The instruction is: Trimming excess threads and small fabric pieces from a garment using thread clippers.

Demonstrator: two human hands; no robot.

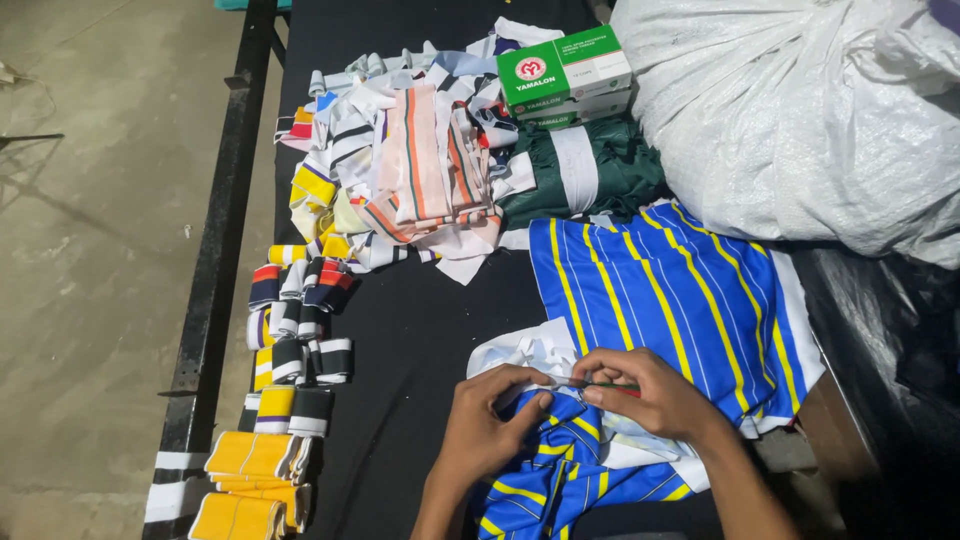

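Blue cloth [660,290]: our left hand [490,420] pinches it shut.
Tool [605,386]: right hand [640,395] grips it closed; a slip could snag the weave.

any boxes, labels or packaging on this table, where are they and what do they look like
Stacked boxes: top middle of the black table, flat rectangular cartons, green and white with a round red mark.
White woven sack: top right corner, bulging and crinkled.
Black plastic sheet: right edge under the sack, glossy, wrinkled.
No screens or signs show.
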